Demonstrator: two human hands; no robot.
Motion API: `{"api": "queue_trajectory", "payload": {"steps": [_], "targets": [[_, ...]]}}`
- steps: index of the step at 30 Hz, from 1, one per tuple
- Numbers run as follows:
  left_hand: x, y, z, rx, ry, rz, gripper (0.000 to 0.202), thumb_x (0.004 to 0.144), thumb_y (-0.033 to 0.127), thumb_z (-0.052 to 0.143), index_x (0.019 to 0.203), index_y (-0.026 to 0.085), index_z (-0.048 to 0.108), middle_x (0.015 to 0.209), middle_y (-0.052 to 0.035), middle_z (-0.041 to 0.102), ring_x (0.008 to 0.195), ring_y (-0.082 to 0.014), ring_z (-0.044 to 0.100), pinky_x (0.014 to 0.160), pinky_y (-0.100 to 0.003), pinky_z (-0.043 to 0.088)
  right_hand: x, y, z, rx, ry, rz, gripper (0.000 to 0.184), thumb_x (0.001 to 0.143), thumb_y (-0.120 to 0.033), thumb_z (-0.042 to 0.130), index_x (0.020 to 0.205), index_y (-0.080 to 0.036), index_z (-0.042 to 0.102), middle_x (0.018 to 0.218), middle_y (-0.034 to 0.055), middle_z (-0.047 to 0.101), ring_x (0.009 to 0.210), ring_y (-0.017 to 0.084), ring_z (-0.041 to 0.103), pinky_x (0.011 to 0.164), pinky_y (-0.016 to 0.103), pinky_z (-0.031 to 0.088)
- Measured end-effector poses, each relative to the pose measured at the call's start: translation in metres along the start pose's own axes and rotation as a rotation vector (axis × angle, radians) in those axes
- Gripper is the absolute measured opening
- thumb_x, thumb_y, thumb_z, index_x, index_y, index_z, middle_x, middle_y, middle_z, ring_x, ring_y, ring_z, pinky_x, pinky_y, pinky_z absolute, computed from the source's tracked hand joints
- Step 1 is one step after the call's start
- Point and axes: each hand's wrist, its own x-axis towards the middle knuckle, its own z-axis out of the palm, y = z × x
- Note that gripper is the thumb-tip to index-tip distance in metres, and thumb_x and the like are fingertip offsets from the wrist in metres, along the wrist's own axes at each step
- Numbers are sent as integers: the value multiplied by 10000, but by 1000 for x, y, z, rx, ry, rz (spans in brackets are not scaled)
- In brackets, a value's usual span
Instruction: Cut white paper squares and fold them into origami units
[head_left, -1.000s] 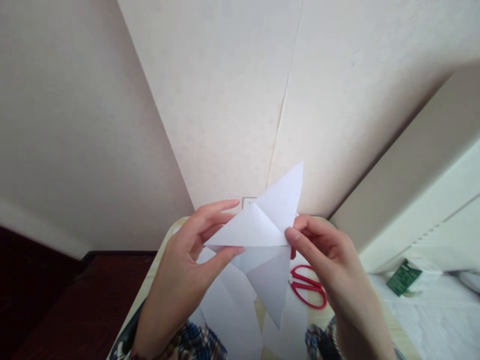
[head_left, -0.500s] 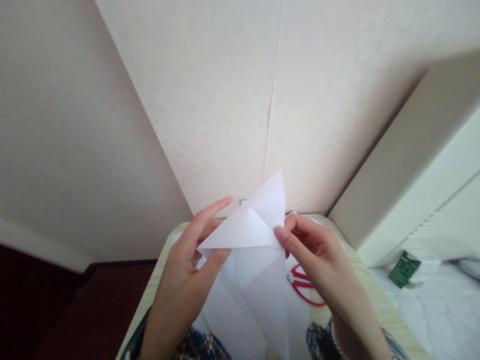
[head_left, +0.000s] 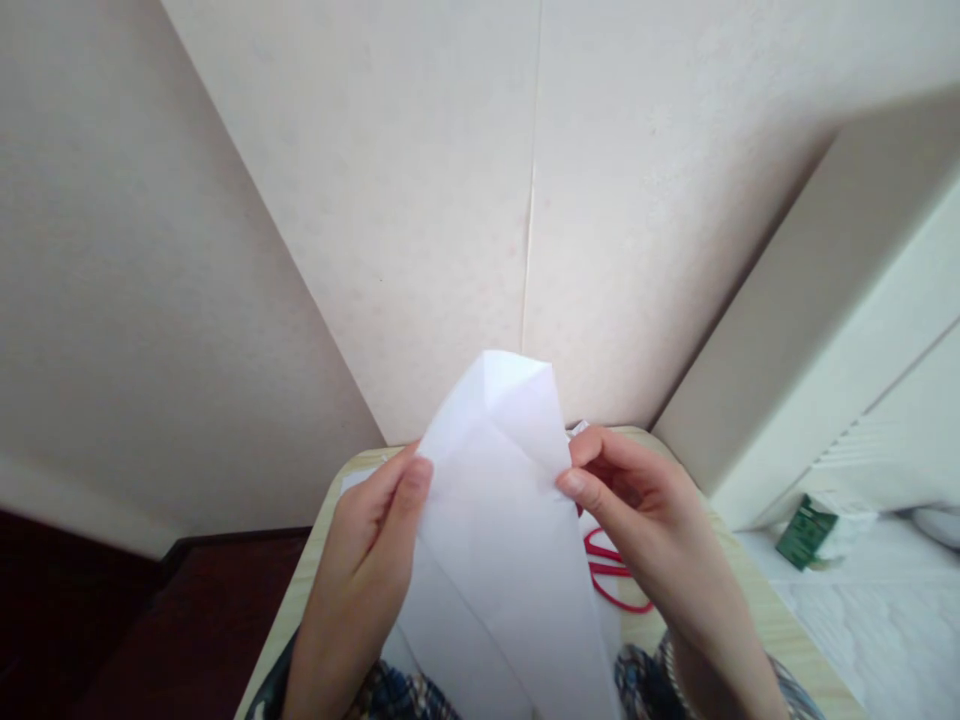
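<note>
A white sheet of paper [head_left: 499, 500] with crease lines is held up between my two hands, above the table. My left hand [head_left: 375, 550] pinches its left edge, thumb in front. On the opposite edge, the thumb and index finger of my right hand [head_left: 645, 520] are closed on the paper. The upper end of the sheet is unfolded into a bent, open peak. Partly behind the paper and my right hand lie red-handled scissors [head_left: 611, 570], their blades hidden.
A light wooden table [head_left: 304, 570] with rounded corners stands against the pale wall [head_left: 420, 250]. More white paper lies under the held sheet. To the right are a white cabinet [head_left: 847, 330] and a green box [head_left: 806, 532] on a white surface.
The folded triangular flap at the top of the paper has opened upward into a taller peak. My left hand has shifted from under the flap to the sheet's left edge, its fingers now closed.
</note>
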Motion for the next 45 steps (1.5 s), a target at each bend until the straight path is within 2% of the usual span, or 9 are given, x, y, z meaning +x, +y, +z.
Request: {"api": "queue_trajectory", "payload": {"steps": [4, 9, 17, 22, 28, 31, 34, 38, 45], "targets": [[2, -6, -1, -96, -18, -66, 366, 936, 425, 552, 639, 224, 621, 586, 8, 568, 560, -168, 515, 497, -238, 429, 1, 4, -1, -52, -2, 2, 245, 836, -306, 712, 645, -219, 585, 591, -34, 579, 550, 119, 555, 514, 223, 423], [4, -16, -5, -232, -94, -77, 323, 925, 422, 600, 674, 220, 625, 595, 20, 535, 547, -144, 477, 469, -221, 382, 0, 4, -1, -66, -7, 6, 232, 851, -309, 708, 673, -219, 587, 599, -40, 575, 561, 113, 536, 510, 213, 408], [8, -14, -5, -241, -70, -64, 337, 905, 418, 614, 636, 216, 600, 594, 28, 537, 551, -141, 476, 491, -225, 376, 0, 3, 0, -64, -15, -19, 202, 878, -298, 678, 702, -226, 608, 592, -41, 595, 547, 112, 560, 501, 208, 420], [10, -17, -7, -211, -75, -75, 278, 886, 420, 643, 711, 207, 675, 643, 14, 637, 591, -160, 570, 541, -236, 455, 0, 3, -2, -89, 17, -9, 198, 864, -326, 676, 707, -221, 617, 599, -22, 602, 555, 126, 553, 492, 222, 424], [12, -9, -5, -186, -133, -120, 233, 832, 396, 654, 712, 205, 714, 515, 35, 595, 438, -133, 542, 374, -203, 387, 0, 6, -5, -56, 14, 15, 188, 873, -342, 674, 735, -223, 630, 630, -8, 628, 580, 136, 574, 509, 229, 445], [12, -3, -3, -180, -130, -74, 187, 793, 354, 677, 674, 210, 687, 484, 39, 564, 464, -148, 571, 379, -210, 422, 1, 7, -7, -32, 13, 27, 194, 872, -358, 688, 745, -220, 637, 632, -11, 627, 581, 131, 574, 515, 222, 451], [11, -2, -1, -216, -120, -91, 115, 794, 323, 689, 777, 209, 680, 482, 66, 554, 437, -118, 527, 403, -200, 440, 0, 5, -10, -22, 20, 24, 188, 868, -354, 703, 749, -219, 649, 630, -15, 627, 575, 120, 565, 507, 207, 441], [10, -4, -1, -279, -96, -119, 255, 793, 311, 698, 994, 219, 570, 491, 111, 571, 397, -84, 491, 404, -166, 397, -3, 0, -11, -11, 9, 10, 189, 879, -344, 694, 743, -218, 661, 627, -16, 633, 565, 114, 574, 494, 197, 444], [10, -9, -2, -284, -42, -88, 195, 851, 237, 628, 881, 261, 437, 495, 136, 555, 387, -68, 497, 390, -139, 339, 0, -1, -9, 14, -2, 22, 185, 854, -321, 735, 726, -212, 657, 589, -38, 616, 535, 95, 593, 499, 175, 456]]}}
